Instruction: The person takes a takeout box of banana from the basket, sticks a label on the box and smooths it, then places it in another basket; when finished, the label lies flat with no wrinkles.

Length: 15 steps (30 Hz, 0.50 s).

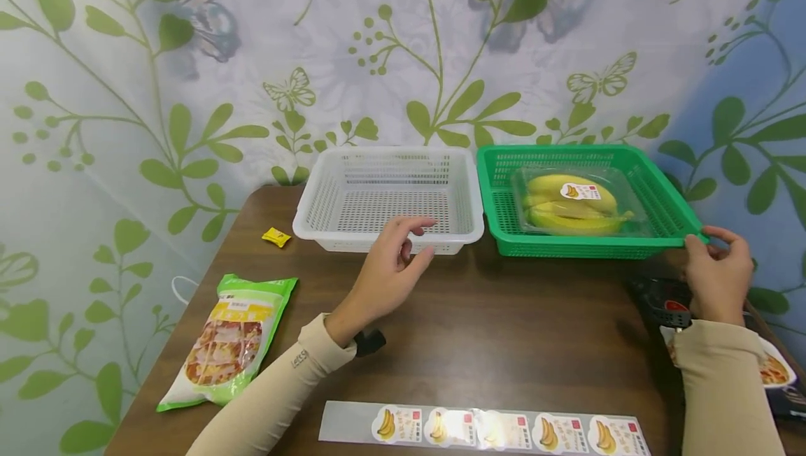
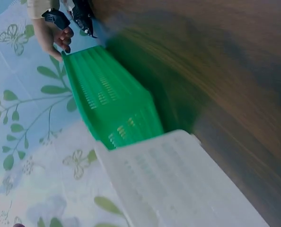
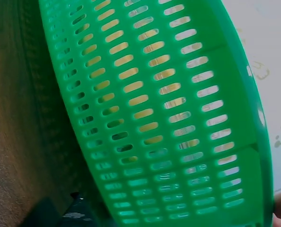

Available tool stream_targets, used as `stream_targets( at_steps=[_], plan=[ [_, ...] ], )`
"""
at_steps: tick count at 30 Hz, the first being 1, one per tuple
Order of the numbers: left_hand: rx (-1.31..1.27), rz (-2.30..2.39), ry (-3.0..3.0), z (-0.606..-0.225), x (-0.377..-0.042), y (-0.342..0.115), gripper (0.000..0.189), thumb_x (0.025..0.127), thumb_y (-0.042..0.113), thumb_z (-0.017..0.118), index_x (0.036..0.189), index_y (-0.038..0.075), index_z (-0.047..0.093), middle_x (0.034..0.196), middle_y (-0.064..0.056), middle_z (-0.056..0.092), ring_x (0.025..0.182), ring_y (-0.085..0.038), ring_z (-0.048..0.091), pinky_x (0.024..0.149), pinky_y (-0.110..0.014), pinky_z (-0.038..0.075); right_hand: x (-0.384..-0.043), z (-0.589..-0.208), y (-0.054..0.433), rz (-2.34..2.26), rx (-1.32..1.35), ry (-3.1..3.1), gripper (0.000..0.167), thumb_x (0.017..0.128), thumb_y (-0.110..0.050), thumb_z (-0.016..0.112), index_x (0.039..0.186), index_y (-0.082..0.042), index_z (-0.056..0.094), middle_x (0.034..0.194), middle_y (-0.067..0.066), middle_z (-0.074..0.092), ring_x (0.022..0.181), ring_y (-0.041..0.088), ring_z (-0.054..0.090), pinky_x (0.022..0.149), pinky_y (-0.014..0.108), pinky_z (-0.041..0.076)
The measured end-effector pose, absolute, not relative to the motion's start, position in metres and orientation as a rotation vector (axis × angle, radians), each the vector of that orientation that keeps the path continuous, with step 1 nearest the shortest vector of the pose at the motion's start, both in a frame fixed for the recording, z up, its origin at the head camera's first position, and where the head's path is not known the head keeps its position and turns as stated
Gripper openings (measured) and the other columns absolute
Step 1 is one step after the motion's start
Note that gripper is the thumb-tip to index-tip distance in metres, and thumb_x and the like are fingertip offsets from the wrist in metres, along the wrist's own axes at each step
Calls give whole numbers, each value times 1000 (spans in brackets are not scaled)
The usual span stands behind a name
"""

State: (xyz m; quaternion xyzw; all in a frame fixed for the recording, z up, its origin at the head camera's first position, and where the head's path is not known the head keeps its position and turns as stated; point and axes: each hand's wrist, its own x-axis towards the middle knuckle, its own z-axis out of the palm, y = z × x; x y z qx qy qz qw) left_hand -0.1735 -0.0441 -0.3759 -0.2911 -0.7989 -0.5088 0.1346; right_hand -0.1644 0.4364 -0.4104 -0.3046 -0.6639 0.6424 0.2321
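At the right, a green plastic basket [image 1: 573,247] holds a clear lidded box with bananas [image 1: 569,204] and a banana sticker on top. My right hand [image 1: 720,278] pinches the basket's near right corner between thumb and fingers. The basket's slotted wall [image 3: 154,94] fills the right wrist view, with yellow showing through the slots. My left hand [image 1: 393,267], fingers loosely bent and holding nothing, hovers by the front rim of a white plastic basket [image 1: 393,197] with nothing in it. In the left wrist view both baskets stand side by side.
A strip of banana stickers [image 1: 497,431] lies along the near table edge. At the left are a green-and-white food bag [image 1: 229,344] and a small yellow packet [image 1: 276,236]. A dark package [image 1: 774,365] lies under the right forearm. A patterned cloth [image 1: 403,57] hangs behind.
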Motion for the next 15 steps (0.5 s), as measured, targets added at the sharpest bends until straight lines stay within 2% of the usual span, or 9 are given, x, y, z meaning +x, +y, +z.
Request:
stream_targets(
  at_steps=[5, 10, 13, 15],
  plan=[
    [-793, -1403, -2295, -379, -156, -68, 37, 99, 16, 66, 135, 16, 62, 115, -1, 55, 74, -26, 48, 57, -24, 37, -161, -400, 434, 1685, -970, -1770, 24, 100, -24, 62, 120, -34, 56, 103, -10, 46, 73, 7, 44, 50, 19, 34],
    [-747, -1432, -2286, -381, -134, -92, 37, 100, 12, 65, 136, 17, 61, 117, 1, 57, 79, -21, 51, 58, -24, 43, -155, -385, 424, 1625, -914, -1639, 21, 103, -23, 56, 123, -29, 54, 105, -11, 44, 81, 4, 40, 62, 18, 28],
    [-724, -1451, -2290, -377, -115, -104, 39, 100, 9, 63, 139, 15, 59, 123, 2, 59, 93, -17, 57, 68, -27, 51, -149, -368, 415, 1631, -796, -1568, 24, 105, -19, 54, 128, -22, 55, 111, -9, 48, 93, 2, 42, 70, 14, 29],
    [-685, -1395, -2321, -374, -100, -111, 42, 101, 10, 61, 142, 17, 58, 131, 3, 59, 106, -15, 59, 82, -28, 52, -143, -355, 405, 1599, -737, -1628, 29, 106, -19, 51, 135, -20, 54, 122, -10, 49, 109, 0, 44, 83, 13, 32]
  ],
)
